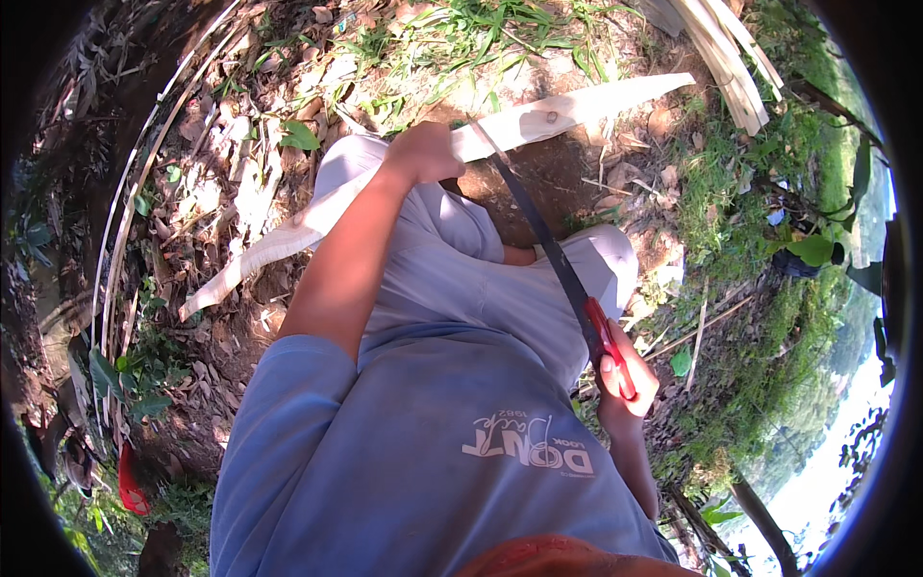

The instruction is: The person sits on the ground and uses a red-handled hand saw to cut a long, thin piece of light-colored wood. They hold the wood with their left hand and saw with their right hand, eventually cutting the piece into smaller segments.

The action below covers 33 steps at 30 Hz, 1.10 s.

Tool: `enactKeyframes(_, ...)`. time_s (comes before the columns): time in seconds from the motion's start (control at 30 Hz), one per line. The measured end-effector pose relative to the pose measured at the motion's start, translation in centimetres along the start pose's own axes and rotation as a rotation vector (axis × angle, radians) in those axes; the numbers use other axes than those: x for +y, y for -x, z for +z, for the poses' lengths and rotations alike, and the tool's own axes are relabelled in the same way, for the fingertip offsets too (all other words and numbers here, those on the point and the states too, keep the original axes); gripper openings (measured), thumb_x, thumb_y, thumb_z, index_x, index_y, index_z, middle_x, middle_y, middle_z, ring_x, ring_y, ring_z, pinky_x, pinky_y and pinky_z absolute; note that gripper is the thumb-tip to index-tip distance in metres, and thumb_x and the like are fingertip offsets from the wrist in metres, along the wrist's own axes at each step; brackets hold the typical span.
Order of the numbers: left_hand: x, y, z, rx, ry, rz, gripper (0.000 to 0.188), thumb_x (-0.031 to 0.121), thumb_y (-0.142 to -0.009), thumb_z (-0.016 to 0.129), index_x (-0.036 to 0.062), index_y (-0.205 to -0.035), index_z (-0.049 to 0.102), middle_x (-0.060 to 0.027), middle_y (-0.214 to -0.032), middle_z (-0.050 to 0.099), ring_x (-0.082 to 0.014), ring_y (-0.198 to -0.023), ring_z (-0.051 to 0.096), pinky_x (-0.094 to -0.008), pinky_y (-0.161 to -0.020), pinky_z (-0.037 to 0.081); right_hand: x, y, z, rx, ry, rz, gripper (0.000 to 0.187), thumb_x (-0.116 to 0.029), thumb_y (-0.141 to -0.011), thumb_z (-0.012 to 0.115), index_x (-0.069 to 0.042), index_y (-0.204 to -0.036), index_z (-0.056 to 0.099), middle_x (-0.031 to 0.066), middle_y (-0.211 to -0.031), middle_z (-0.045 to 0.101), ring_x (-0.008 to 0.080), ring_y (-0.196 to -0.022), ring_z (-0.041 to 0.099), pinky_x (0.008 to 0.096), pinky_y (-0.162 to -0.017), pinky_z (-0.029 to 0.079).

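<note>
Resting across the left knee (348, 157), seemingly for steadiness, the board (558, 115) is gripped by the left hand (423, 154). The red-handled blade (538, 226) is grasped by its handle in the right hand (630, 375), its tip over the board.

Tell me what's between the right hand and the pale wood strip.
In the head view, a long dark blade runs there from the red handle, over the grey trousers.

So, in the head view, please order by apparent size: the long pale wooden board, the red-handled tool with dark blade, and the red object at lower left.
1. Long pale wooden board
2. Red-handled tool with dark blade
3. Red object at lower left
</note>
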<state>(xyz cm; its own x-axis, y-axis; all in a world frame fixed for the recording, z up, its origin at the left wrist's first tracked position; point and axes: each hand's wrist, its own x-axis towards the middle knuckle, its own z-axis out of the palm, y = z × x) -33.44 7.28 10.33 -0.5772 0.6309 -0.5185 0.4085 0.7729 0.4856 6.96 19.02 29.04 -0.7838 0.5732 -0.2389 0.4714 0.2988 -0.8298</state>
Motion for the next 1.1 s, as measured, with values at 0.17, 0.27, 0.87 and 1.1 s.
enactKeyframes(0.17, 1.0, -0.2, 0.5, -0.038, -0.133, -0.045, 0.044, 0.027, -0.076, 0.074, 0.0021, -0.112, 0.08, -0.0212, -0.111, 0.08, -0.0368, -0.107, 0.079, -0.0445, -0.097, 0.062, 0.4, -5.2, 3.3, 0.003, 0.043, -0.026, 0.042, -0.007, -0.106, 0.065, 0.004, -0.147, 0.066, 0.0225, -0.121, 0.08, 0.0215, -0.107, 0.077, 0.0331, -0.094, 0.058)
enactKeyframes(0.27, 1.2, 0.1, 0.3, -0.051, -0.148, -0.041, 0.045, 0.027, -0.077, 0.072, 0.0026, -0.113, 0.08, -0.0202, -0.113, 0.08, -0.0357, -0.109, 0.078, -0.0439, -0.097, 0.062, -0.2, -10.3, 7.5, 0.002, -0.002, -0.051, 0.041, -0.012, -0.107, 0.067, 0.0, -0.147, 0.067, 0.0202, -0.113, 0.081, 0.0167, -0.097, 0.076, 0.0314, -0.087, 0.058)
enactKeyframes(0.87, 0.0, 0.0, 0.7, 0.024, -0.115, 0.024, 0.051, 0.036, -0.074, 0.078, -0.0005, -0.109, 0.079, -0.022, -0.111, 0.08, -0.0371, -0.105, 0.079, -0.0458, -0.093, 0.063, 3.9, -29.7, 21.9, 0.132, -0.106, -0.477, 0.034, -0.009, -0.104, 0.069, 0.006, -0.135, 0.072, 0.0217, -0.11, 0.081, 0.0243, -0.099, 0.079, 0.0363, -0.087, 0.06)
enactKeyframes(1.1, -0.3, -1.2, 0.4, -0.02, -0.011, -0.007, 0.051, 0.035, -0.071, 0.082, 0.0023, -0.111, 0.083, -0.0223, -0.117, 0.08, -0.0371, -0.11, 0.078, -0.045, -0.096, 0.061, 3.6, -21.8, 16.0, 0.065, -0.208, -0.183, 0.043, -0.01, -0.105, 0.068, -0.005, -0.148, 0.067, 0.0145, -0.108, 0.08, 0.0144, -0.088, 0.071, 0.0331, -0.081, 0.058)
